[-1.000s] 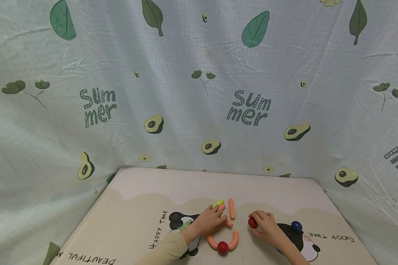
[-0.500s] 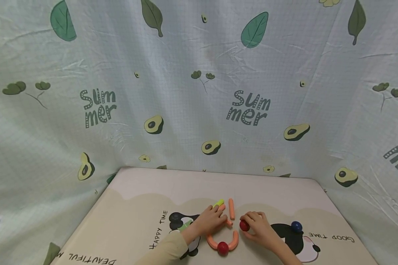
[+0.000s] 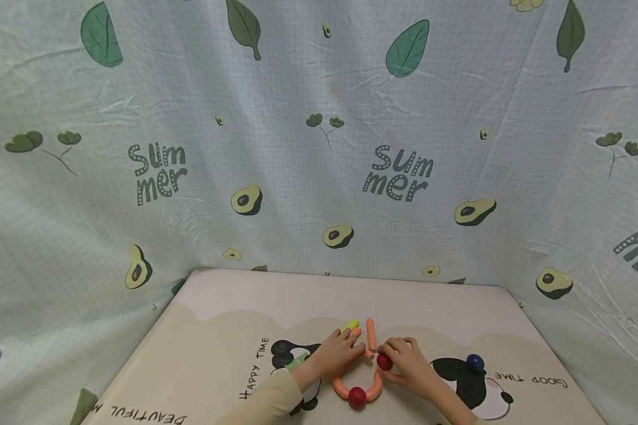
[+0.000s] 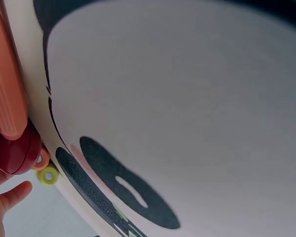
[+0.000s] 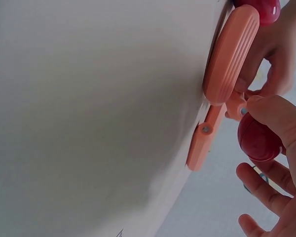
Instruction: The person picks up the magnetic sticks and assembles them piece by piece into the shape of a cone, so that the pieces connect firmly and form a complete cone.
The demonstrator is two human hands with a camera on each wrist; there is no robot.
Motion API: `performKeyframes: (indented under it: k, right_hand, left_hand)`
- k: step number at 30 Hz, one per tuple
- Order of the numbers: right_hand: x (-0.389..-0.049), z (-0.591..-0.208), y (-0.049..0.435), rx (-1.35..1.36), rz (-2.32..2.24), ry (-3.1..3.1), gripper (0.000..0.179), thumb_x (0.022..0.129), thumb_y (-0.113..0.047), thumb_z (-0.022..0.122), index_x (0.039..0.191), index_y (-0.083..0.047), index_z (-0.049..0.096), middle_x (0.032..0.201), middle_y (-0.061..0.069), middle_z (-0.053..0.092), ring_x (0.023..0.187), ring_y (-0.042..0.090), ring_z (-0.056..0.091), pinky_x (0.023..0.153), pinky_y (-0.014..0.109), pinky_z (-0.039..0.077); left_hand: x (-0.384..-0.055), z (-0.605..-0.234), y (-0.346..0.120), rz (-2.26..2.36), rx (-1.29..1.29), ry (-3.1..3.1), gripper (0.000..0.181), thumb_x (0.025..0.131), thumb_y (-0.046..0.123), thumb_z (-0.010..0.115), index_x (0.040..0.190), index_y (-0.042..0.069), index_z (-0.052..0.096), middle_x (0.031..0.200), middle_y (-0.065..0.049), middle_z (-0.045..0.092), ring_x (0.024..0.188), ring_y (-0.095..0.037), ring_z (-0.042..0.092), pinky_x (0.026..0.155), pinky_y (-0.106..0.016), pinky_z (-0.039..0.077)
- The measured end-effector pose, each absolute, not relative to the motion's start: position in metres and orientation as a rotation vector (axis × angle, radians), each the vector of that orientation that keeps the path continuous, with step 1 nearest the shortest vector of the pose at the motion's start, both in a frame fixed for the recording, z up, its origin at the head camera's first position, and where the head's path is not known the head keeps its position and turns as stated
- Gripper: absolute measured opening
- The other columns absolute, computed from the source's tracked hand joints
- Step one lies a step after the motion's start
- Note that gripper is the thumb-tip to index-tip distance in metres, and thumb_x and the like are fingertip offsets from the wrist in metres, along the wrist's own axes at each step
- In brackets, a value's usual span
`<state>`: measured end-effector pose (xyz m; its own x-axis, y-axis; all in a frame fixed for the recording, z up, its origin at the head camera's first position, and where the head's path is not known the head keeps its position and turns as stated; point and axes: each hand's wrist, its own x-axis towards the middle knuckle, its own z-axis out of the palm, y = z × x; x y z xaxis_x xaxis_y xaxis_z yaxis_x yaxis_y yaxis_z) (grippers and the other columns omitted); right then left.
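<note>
My right hand (image 3: 408,365) pinches a red ball (image 5: 259,138) between thumb and fingers, close to the upper end of a curved orange rod (image 5: 232,54). A second red ball (image 3: 357,398) joins the two curved rods into a U at the bottom. Over the U's left side lies my left hand (image 3: 336,355), whose fingers grip a red ball (image 4: 17,150) at the other curved rod's end (image 4: 7,79); the head view hides that ball. Beyond the fingers show a straight orange rod (image 3: 371,334) and a yellow-green rod (image 3: 351,324). Metal dots mark some rod ends.
A blue ball (image 3: 475,363) sits to the right of my right hand on the printed table mat (image 3: 218,319). Behind the table hangs a pale curtain (image 3: 298,165) with leaf and avocado prints.
My right hand has moved left with its red ball, from well off the U to right at the curved rod's upper end. The left hand has stayed in place.
</note>
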<state>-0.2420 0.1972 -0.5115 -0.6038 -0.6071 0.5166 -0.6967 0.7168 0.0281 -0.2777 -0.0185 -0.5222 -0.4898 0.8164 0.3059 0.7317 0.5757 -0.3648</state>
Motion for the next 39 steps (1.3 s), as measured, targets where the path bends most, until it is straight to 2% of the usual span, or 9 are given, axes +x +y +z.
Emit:
performKeyframes:
  k: [3, 9, 16, 21, 39]
  right_hand:
    - [-0.243, -0.513, 0.195, 0.998, 0.242, -2.414, 0.038, 0.061, -0.03, 0.078, 0.093, -0.021, 0.058, 0.087, -0.009, 0.053, 0.082, 0.008, 0.051, 0.077, 0.04, 0.038]
    - [-0.246, -0.515, 0.191, 0.995, 0.266, -2.462, 0.036, 0.064, -0.032, 0.076, 0.094, -0.021, 0.057, 0.088, -0.01, 0.052, 0.083, 0.007, 0.05, 0.077, 0.039, 0.037]
    - [-0.249, -0.516, 0.187, 1.008, 0.245, -2.438, 0.039, 0.062, -0.03, 0.077, 0.094, -0.021, 0.056, 0.088, -0.011, 0.05, 0.084, 0.006, 0.049, 0.076, 0.036, 0.036]
    - [-0.249, -0.516, 0.185, 1.021, 0.22, -2.413, 0.043, 0.058, -0.028, 0.079, 0.093, -0.021, 0.055, 0.088, -0.011, 0.049, 0.084, 0.006, 0.049, 0.077, 0.035, 0.035]
    - [-0.245, -0.515, 0.184, 0.941, 0.266, -2.496, 0.043, 0.063, -0.028, 0.077, 0.1, -0.019, 0.056, 0.091, -0.01, 0.052, 0.084, 0.006, 0.049, 0.076, 0.037, 0.037]
  left_hand:
    - [-0.279, -0.524, -0.019, 0.228, -1.23, -2.361, 0.014, 0.088, 0.034, 0.051, 0.1, 0.026, 0.051, 0.099, 0.005, 0.058, 0.083, -0.011, 0.048, 0.059, -0.021, 0.032]
    - [-0.28, -0.528, -0.019, 0.158, -1.206, -2.354, 0.013, 0.089, 0.033, 0.051, 0.097, 0.024, 0.053, 0.11, 0.003, 0.057, 0.083, -0.012, 0.047, 0.062, -0.021, 0.034]
    - [-0.281, -0.529, -0.018, 0.126, -1.211, -2.375, 0.014, 0.089, 0.033, 0.051, 0.098, 0.023, 0.053, 0.111, 0.003, 0.057, 0.084, -0.013, 0.047, 0.063, -0.022, 0.034]
    - [-0.281, -0.527, -0.018, 0.14, -1.204, -2.398, 0.015, 0.088, 0.033, 0.052, 0.098, 0.023, 0.052, 0.106, 0.004, 0.058, 0.084, -0.012, 0.046, 0.064, -0.021, 0.033]
    - [-0.282, -0.53, -0.018, 0.092, -1.186, -2.427, 0.012, 0.089, 0.032, 0.05, 0.097, 0.023, 0.053, 0.105, 0.005, 0.058, 0.083, -0.011, 0.045, 0.064, -0.02, 0.032]
